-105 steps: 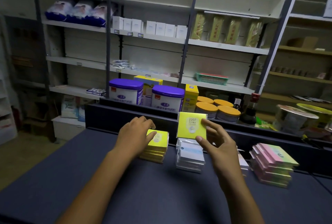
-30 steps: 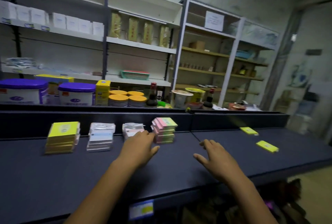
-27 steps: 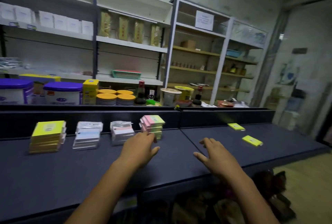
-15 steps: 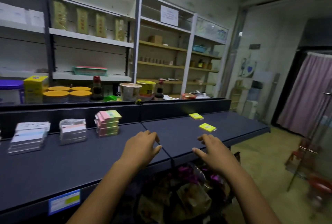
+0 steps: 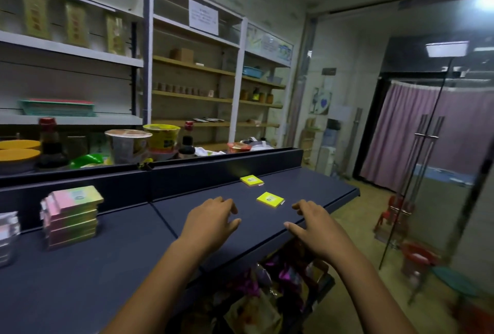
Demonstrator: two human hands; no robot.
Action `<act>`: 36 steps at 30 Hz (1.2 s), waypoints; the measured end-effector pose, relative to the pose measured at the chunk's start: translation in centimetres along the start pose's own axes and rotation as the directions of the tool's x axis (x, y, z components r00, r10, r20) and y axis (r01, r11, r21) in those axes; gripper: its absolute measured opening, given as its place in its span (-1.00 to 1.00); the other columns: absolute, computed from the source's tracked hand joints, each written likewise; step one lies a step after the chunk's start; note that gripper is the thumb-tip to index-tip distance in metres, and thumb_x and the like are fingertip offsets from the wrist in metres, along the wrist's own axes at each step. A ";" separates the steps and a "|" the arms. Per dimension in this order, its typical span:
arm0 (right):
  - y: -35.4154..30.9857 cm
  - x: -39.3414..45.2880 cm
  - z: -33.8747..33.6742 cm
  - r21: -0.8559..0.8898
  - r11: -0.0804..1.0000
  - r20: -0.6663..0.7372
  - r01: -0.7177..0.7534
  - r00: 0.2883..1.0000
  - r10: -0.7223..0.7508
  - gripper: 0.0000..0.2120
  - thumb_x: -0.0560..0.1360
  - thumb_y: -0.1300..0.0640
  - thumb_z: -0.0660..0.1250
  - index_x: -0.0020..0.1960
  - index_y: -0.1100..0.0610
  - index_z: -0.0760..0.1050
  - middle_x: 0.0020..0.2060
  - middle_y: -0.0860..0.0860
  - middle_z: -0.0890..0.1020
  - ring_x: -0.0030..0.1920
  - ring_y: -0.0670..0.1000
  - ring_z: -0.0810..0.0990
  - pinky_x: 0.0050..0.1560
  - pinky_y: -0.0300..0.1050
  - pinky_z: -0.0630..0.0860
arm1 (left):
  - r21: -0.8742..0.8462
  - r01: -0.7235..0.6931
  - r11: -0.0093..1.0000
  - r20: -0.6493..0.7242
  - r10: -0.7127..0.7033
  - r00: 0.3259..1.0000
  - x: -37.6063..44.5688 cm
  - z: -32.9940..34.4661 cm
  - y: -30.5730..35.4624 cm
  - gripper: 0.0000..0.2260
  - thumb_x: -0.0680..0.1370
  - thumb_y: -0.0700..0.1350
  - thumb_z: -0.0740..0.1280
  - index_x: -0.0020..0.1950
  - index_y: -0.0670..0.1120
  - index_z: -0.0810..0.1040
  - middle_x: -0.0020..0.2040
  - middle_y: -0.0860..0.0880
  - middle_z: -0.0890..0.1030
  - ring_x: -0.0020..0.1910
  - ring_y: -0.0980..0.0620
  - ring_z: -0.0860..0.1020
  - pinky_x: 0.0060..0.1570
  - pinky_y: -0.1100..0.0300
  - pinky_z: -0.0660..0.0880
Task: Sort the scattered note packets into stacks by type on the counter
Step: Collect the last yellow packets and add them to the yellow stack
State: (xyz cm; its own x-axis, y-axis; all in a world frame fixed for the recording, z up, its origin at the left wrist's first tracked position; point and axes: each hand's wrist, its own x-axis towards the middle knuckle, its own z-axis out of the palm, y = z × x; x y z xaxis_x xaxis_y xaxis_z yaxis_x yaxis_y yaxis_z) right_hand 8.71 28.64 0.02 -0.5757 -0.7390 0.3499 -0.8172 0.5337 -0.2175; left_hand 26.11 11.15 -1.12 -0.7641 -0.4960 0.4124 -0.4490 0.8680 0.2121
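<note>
Dark-blue bench (image 5: 80, 274) carries one finished pink-and-green stack (image 5: 72, 217) at left, with a clear-wrapped stack (image 5: 8, 237) partly cut off beside it. My left hand (image 5: 211, 222) and right hand (image 5: 316, 229) hover spread and empty. Two yellow packets, near (image 5: 270, 199) and far (image 5: 251, 180), lie loose ahead, not yet sorted.

Two yellow note packets lie flat on the dark blue counter (image 5: 80, 266). The near yellow packet (image 5: 270, 199) sits between both hands and a bit past them. The far yellow packet (image 5: 251, 180) lies beyond it, close to the counter's back wall. The left hand (image 5: 211, 222) and right hand (image 5: 314, 226) are spread, palms down, holding nothing. A pink and green stack (image 5: 72, 216) stands far left of the near packet.
</note>
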 end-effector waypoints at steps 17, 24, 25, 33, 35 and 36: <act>10.1 11.8 3.4 0.002 1.000 0.027 -0.024 0.999 0.024 -0.49 0.57 -0.22 0.26 0.41 0.03 0.34 0.32 -0.05 0.46 0.34 -0.02 0.41 0.26 -0.03 0.47 | -0.015 -0.022 1.000 0.054 0.023 0.998 14.8 9.3 2.8 -0.71 0.59 0.15 0.22 0.26 0.08 0.46 0.20 0.07 0.53 0.19 0.04 0.49 0.05 0.10 0.50; 14.3 18.3 5.9 0.030 0.996 0.082 0.085 0.993 -0.087 -0.43 0.56 -0.23 0.26 0.44 0.06 0.28 0.35 -0.01 0.43 0.37 0.02 0.40 0.30 -0.01 0.44 | 0.061 0.139 0.988 0.073 -0.143 0.987 20.3 14.3 4.1 -0.68 0.58 0.16 0.24 0.26 0.02 0.44 0.23 0.02 0.52 0.21 -0.03 0.49 -0.01 0.08 0.46; 14.8 19.1 6.1 0.038 0.995 0.086 0.094 0.992 -0.097 -0.43 0.56 -0.23 0.26 0.44 0.07 0.27 0.35 -0.01 0.43 0.37 0.02 0.40 0.30 0.00 0.44 | 0.073 0.160 0.984 0.071 -0.165 0.984 20.9 15.0 4.3 -0.66 0.58 0.16 0.24 0.26 0.01 0.43 0.23 0.00 0.51 0.21 -0.05 0.49 -0.01 0.07 0.46; 17.6 23.1 8.4 0.133 0.981 0.062 0.145 0.986 -0.154 -0.39 0.56 -0.22 0.27 0.47 0.06 0.21 0.33 -0.01 0.41 0.36 0.03 0.37 0.29 0.01 0.45 | 0.028 0.294 0.955 0.085 -0.295 0.952 22.9 20.4 4.0 -0.41 0.59 0.21 0.19 0.55 -0.01 0.16 0.39 -0.09 0.44 0.37 -0.13 0.36 0.26 0.04 0.35; 17.9 23.5 9.0 0.153 0.977 0.070 0.147 0.985 -0.159 -0.38 0.56 -0.22 0.28 0.48 0.06 0.20 0.34 -0.01 0.41 0.37 0.03 0.36 0.29 0.01 0.44 | -0.005 0.306 0.952 0.087 -0.305 0.949 23.1 20.8 3.7 -0.40 0.58 0.21 0.21 0.55 0.01 0.16 0.40 -0.08 0.45 0.38 -0.12 0.36 0.26 0.04 0.35; 18.0 23.8 9.3 0.162 0.975 0.074 0.150 0.984 -0.163 -0.38 0.56 -0.21 0.28 0.48 0.06 0.20 0.34 -0.01 0.41 0.37 0.02 0.36 0.30 0.00 0.44 | -0.032 0.309 0.950 0.074 -0.306 0.949 23.2 20.8 3.7 -0.41 0.58 0.20 0.24 0.54 0.02 0.19 0.39 -0.06 0.45 0.38 -0.10 0.36 0.25 0.05 0.36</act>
State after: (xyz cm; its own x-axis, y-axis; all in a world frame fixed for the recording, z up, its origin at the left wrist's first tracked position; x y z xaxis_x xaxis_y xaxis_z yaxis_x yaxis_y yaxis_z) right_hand -19.95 16.91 -4.03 -0.4349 -0.8446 0.3124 -0.8875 0.3433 -0.3075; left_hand -2.88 2.36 -9.24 -0.6217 -0.7385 0.2611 -0.6481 0.6722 0.3579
